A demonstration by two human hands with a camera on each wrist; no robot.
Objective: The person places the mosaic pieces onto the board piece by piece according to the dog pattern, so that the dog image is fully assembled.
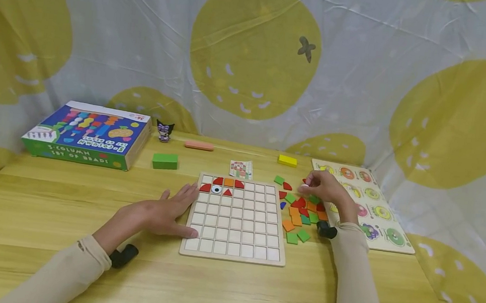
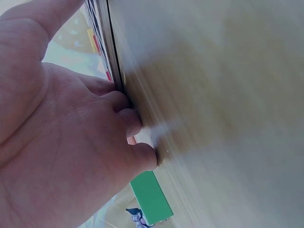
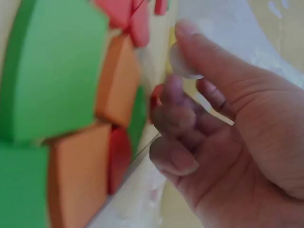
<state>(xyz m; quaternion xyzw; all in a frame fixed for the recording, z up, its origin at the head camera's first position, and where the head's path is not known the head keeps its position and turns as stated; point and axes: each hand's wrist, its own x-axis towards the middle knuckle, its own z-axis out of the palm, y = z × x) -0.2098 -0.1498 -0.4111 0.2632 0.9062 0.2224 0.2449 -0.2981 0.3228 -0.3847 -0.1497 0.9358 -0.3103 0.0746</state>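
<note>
The wooden grid board (image 1: pixel 235 220) lies on the table, its left edge touched by my left hand (image 1: pixel 163 215), whose fingers are extended with the thumb on a lower corner cell. Two upper rows hold red curved pieces (image 1: pixel 205 187), an orange square (image 1: pixel 229 182), a white disc with an eye (image 1: pixel 216 189) and a red triangle (image 1: pixel 228 193). Over the loose coloured pieces (image 1: pixel 296 212) right of the board, my right hand (image 1: pixel 325 188) pinches a white round disc (image 3: pixel 183 64) between thumb and finger; its printed side does not show.
Behind the board lies a small pattern card (image 1: pixel 241 169). A fruit puzzle board (image 1: pixel 394 243) lies on the right, under the right forearm's side. Further back are a yellow block (image 1: pixel 287 161), green block (image 1: pixel 165 161), pink bar (image 1: pixel 199 145), figurine (image 1: pixel 164 131) and bead-set box (image 1: pixel 87 134).
</note>
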